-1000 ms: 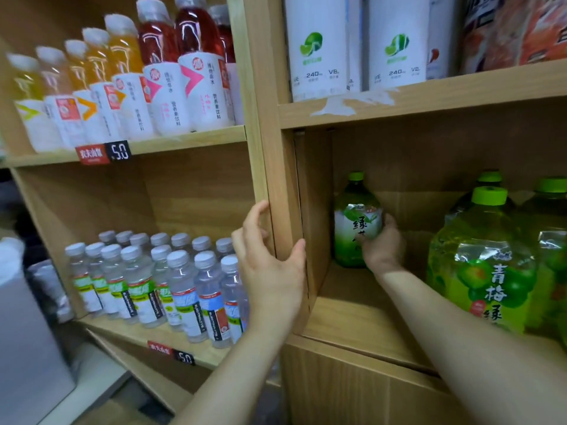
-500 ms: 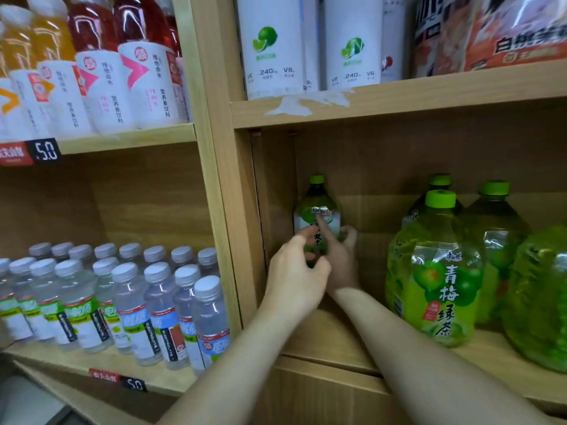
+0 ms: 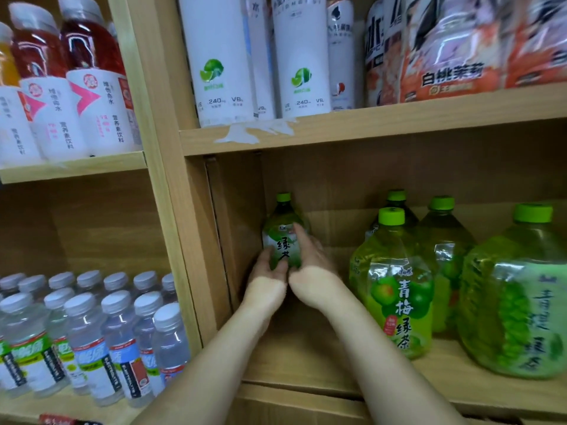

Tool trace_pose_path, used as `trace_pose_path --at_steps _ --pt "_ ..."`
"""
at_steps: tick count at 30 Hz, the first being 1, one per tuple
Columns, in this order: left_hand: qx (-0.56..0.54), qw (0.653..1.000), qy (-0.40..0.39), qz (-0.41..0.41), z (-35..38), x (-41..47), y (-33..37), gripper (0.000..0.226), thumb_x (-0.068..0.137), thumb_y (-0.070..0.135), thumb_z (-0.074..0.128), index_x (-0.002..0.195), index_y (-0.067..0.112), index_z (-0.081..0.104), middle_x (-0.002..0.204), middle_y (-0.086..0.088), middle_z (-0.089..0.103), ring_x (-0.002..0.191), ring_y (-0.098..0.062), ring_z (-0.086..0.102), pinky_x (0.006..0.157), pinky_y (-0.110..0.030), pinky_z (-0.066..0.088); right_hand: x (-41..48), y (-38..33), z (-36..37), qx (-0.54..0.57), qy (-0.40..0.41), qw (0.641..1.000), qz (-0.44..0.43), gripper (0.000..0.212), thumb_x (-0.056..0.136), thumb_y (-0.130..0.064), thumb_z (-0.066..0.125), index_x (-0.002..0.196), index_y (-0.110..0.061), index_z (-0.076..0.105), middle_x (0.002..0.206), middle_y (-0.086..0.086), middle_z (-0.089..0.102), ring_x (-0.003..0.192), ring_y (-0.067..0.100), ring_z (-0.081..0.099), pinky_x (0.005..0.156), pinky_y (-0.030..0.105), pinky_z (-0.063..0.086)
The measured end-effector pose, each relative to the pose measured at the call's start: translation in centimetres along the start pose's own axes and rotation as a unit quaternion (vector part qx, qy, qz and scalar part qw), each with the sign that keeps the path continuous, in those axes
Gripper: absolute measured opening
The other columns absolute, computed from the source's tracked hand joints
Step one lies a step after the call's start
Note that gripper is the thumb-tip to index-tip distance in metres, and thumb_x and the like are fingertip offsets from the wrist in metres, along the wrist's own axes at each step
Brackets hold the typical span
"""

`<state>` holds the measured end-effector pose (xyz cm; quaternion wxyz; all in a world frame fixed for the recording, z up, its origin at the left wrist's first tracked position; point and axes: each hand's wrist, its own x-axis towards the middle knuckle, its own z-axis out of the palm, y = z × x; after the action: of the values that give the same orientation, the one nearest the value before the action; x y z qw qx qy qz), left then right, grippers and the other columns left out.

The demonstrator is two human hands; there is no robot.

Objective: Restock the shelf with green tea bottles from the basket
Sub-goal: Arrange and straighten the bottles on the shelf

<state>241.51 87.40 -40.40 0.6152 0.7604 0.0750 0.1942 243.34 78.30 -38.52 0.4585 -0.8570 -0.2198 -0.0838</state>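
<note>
A green tea bottle (image 3: 283, 230) with a green cap stands upright at the back left corner of the wooden shelf (image 3: 306, 342). Both my hands hold it low on its body. My left hand (image 3: 266, 282) cups its lower left side from below. My right hand (image 3: 308, 260) wraps its right side, with a finger lying up along the label. To the right stand several larger green plum tea bottles (image 3: 395, 283). The basket is out of view.
A wooden divider (image 3: 196, 240) borders the compartment on the left, with small water bottles (image 3: 92, 332) beyond it. White lime bottles (image 3: 224, 62) and orange packs (image 3: 454, 50) fill the shelf above. Red drink bottles (image 3: 86, 87) stand at upper left.
My left hand left the divider and moved in to the bottle's left side. The view shifted right and closer. The bottle stays at the back left corner in my right hand.
</note>
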Motion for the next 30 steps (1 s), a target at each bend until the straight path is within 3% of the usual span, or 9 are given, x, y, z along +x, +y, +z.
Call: trace_pose_path --at_steps 5,6,8,11,15,18,21,27,30 --pt "-0.021 0.991 -0.078 0.105 1.1 -5.2 3.4 0.028 0.093 0.028 0.054 0.120 0.032 0.056 0.124 0.008 0.060 0.111 -0.004 0.056 0.101 -0.031 0.045 -6.9 -2.3 -6.9 0.022 0.166 0.960 -0.226 0.057 0.091 -0.008 0.047 0.140 -0.034 0.036 0.120 -0.003 0.059 0.113 0.009 0.055 0.094 0.031 0.048" --pt "-0.013 0.987 -0.114 0.116 1.7 -6.2 3.9 0.035 0.088 0.035 0.060 0.122 0.032 0.053 0.127 0.010 0.058 0.112 -0.001 0.055 0.101 -0.029 0.044 -7.7 -2.1 -8.2 0.026 0.216 0.945 -0.244 0.053 0.090 -0.007 0.049 0.137 -0.030 0.042 0.112 -0.005 0.060 0.107 0.007 0.057 0.090 0.030 0.050" --pt "0.070 0.973 -0.162 0.148 3.5 -7.6 3.9 0.083 0.069 0.056 0.070 0.139 0.034 0.032 0.138 0.013 0.048 0.121 -0.001 0.049 0.104 -0.031 0.042 -8.5 -1.0 -10.1 0.014 0.290 0.924 -0.247 0.047 0.087 -0.005 0.052 0.130 -0.023 0.050 0.106 -0.005 0.061 0.101 0.008 0.058 0.087 0.033 0.050" --pt "0.162 0.958 -0.135 0.196 6.6 -8.1 3.4 0.115 0.060 0.055 0.075 0.145 0.044 -0.002 0.148 0.006 0.037 0.129 -0.012 0.045 0.104 -0.037 0.043 -8.8 1.2 -11.5 -0.103 0.335 0.917 -0.189 0.045 0.086 -0.016 0.056 0.131 -0.022 0.049 0.117 -0.001 0.059 0.112 0.016 0.053 0.096 0.044 0.045" --pt "0.198 0.959 -0.060 0.192 7.6 -7.4 2.9 0.103 0.068 0.036 0.082 0.144 0.045 0.013 0.127 0.003 0.051 0.116 -0.017 0.053 0.094 -0.028 0.043 -9.9 4.6 -14.9 -0.317 0.370 0.873 -0.028 0.069 0.077 -0.049 0.065 0.137 -0.036 0.034 0.143 0.007 0.038 0.138 0.027 0.023 0.104 0.060 0.024" --pt "0.187 0.965 -0.045 0.177 6.6 -7.0 2.2 0.096 0.068 0.030 0.083 0.143 0.042 0.023 0.123 0.004 0.053 0.112 -0.016 0.053 0.094 -0.028 0.044 -10.9 6.9 -16.9 -0.264 0.315 0.905 0.108 0.100 0.067 -0.059 0.071 0.142 -0.051 0.005 0.155 0.009 0.010 0.142 0.034 0.011 0.101 0.060 0.032" --pt "0.185 0.967 -0.044 0.167 5.5 -6.5 1.8 0.096 0.067 0.029 0.084 0.141 0.044 0.025 0.126 0.003 0.056 0.115 -0.018 0.055 0.099 -0.039 0.047 -11.0 8.5 -16.6 -0.285 0.299 0.904 0.113 0.109 0.069 -0.049 0.074 0.140 -0.056 -0.008 0.147 0.017 0.025 0.128 0.037 0.032 0.093 0.053 0.045" --pt "0.160 0.968 -0.082 0.178 7.0 -7.8 2.3 0.094 0.059 0.038 0.084 0.132 0.055 0.027 0.122 0.005 0.061 0.107 -0.020 0.061 0.093 -0.044 0.051 -9.8 10.4 -18.5 -0.269 0.314 0.901 0.133 0.106 0.071 -0.048 0.075 0.141 -0.056 -0.003 0.150 0.015 0.026 0.135 0.039 0.026 0.099 0.058 0.040" --pt "0.148 0.962 -0.102 0.206 9.1 -8.9 2.6 0.092 0.060 0.040 0.083 0.134 0.052 0.029 0.127 0.011 0.056 0.112 -0.014 0.057 0.097 -0.039 0.049 -9.4 11.3 -19.9 -0.248 0.303 0.908 0.145 0.095 0.073 -0.064 0.063 0.142 -0.055 -0.002 0.153 0.012 0.019 0.141 0.035 0.015 0.104 0.065 0.027"
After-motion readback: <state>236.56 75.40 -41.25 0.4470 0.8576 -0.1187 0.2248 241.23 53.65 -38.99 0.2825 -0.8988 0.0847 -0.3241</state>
